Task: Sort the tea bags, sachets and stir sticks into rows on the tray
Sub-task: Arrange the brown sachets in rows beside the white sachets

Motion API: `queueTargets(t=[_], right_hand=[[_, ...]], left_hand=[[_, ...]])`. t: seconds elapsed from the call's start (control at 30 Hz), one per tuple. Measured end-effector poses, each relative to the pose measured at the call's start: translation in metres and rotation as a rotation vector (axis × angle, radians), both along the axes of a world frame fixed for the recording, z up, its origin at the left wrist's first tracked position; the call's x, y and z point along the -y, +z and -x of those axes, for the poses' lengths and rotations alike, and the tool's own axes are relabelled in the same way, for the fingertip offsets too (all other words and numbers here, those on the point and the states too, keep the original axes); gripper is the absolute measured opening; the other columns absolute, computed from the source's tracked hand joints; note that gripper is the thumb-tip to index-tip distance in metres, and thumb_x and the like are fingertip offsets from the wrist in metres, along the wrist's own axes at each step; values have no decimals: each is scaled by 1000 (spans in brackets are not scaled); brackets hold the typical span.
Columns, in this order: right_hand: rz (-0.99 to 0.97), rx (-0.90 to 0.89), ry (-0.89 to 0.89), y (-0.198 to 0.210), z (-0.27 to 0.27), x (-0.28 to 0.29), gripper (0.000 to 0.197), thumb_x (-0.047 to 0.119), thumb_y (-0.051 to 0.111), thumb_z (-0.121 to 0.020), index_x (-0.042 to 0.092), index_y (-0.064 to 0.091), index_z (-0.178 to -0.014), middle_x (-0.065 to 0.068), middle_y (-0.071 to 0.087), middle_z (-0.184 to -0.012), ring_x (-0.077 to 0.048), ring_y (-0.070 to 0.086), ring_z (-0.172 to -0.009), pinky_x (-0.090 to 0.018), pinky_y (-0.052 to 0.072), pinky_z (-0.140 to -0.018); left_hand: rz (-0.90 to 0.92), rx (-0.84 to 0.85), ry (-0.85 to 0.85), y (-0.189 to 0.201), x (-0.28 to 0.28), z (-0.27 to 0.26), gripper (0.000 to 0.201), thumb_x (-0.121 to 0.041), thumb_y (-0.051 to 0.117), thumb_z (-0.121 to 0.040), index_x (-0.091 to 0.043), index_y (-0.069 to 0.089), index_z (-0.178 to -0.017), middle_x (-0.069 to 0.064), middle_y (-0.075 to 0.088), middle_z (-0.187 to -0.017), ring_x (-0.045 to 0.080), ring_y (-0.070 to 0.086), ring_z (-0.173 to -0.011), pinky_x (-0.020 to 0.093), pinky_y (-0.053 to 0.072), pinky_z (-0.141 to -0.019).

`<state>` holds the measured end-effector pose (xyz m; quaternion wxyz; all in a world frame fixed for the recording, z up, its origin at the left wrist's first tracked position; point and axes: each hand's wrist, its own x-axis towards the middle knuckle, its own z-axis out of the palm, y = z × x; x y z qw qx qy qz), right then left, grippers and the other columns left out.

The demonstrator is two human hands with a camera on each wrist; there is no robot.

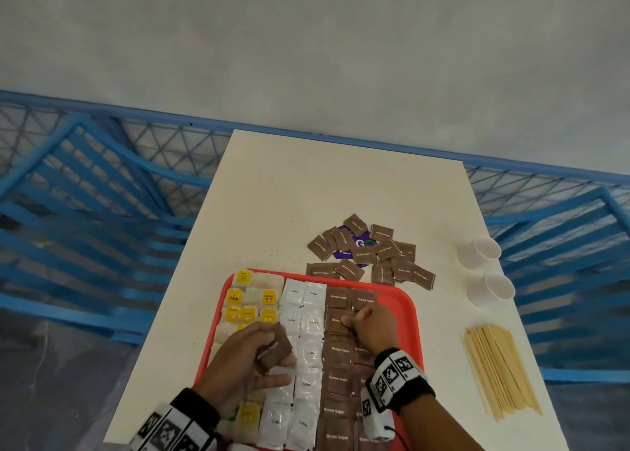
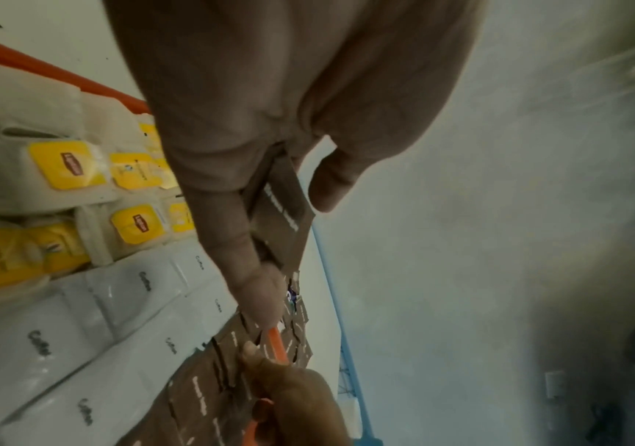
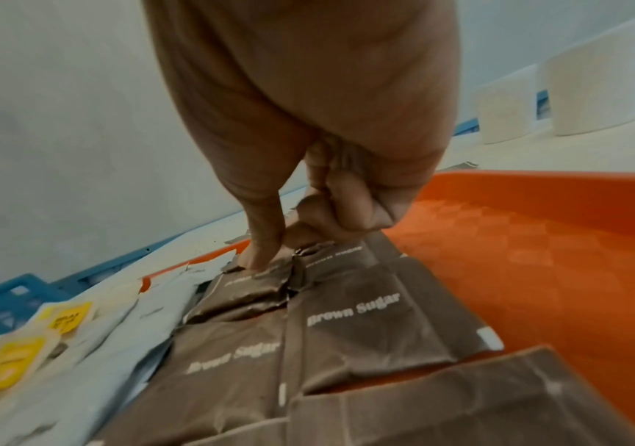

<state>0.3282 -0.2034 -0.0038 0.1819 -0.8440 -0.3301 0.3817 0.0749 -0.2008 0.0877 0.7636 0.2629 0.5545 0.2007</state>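
On the red tray (image 1: 414, 314) lie yellow-tagged tea bags (image 1: 249, 300) at the left, white coffee sachets (image 1: 306, 341) in the middle and brown sugar sachets (image 1: 337, 351) at the right. My left hand (image 1: 252, 355) grips a small stack of brown sugar sachets (image 1: 276, 344) above the coffee rows; the left wrist view shows the stack (image 2: 285, 217) between thumb and fingers. My right hand (image 1: 354, 319) is curled on the brown row, thumb and forefinger pinching the far edge of one brown sachet (image 3: 255, 283). Wooden stir sticks (image 1: 501, 372) lie on the table right of the tray.
A loose pile of brown sugar sachets (image 1: 375, 256) lies beyond the tray on a purple round label (image 1: 358, 246). Two white paper cups (image 1: 480, 251) (image 1: 492, 288) lie on their sides at the right. Blue crates (image 1: 85, 194) flank the white table (image 1: 306, 184).
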Motion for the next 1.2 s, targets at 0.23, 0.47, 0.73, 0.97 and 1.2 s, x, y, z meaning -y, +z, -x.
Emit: queueTargets(t=[0.23,0.47,0.73,0.97,1.2], right_hand=[[-333,-111,155,65,23,14,26,40,73,-86,20,63,-73,8,64,-69,-6,58,-66,-21,49,-62],[-390,-392,358,119,37,47,17,28,81,-79,13,75,-86,-4,71,-78,-14,59,-64,-28,51,-64],[-448,-415,166,119,16,69,14,22,72,-89,21,69,-75,4,66,-64,-14,57,-58,-30,48,-59],[-550,-453,-7,114,13,78,11,15,70,-90,7,67,-84,1,66,-66,-11,58,-57,-24,47,-56],[-585,-511,-48,108,9,102,22,24,67,-92,5,71,-80,-6,70,-71,-9,59,-62,-20,46,-61]], left_hand=[[-55,168,-166,13,-11,-6,25,2,46,-102,-4,51,-125,31,65,-118,35,69,-109,50,57,-90],[-276,71,-305,26,-7,-43,19,-18,49,-102,1,47,-102,5,72,-73,23,73,-73,43,62,-77],[-471,-108,-302,28,-15,-63,27,-20,74,-86,0,62,-74,19,66,-68,23,63,-58,34,56,-54],[-488,-27,-364,25,-2,-68,37,-31,58,-97,4,68,-90,18,70,-79,26,72,-69,45,60,-62],[-675,-10,-528,4,8,-65,34,-33,54,-98,-9,69,-79,14,68,-74,36,67,-71,38,57,-53]])
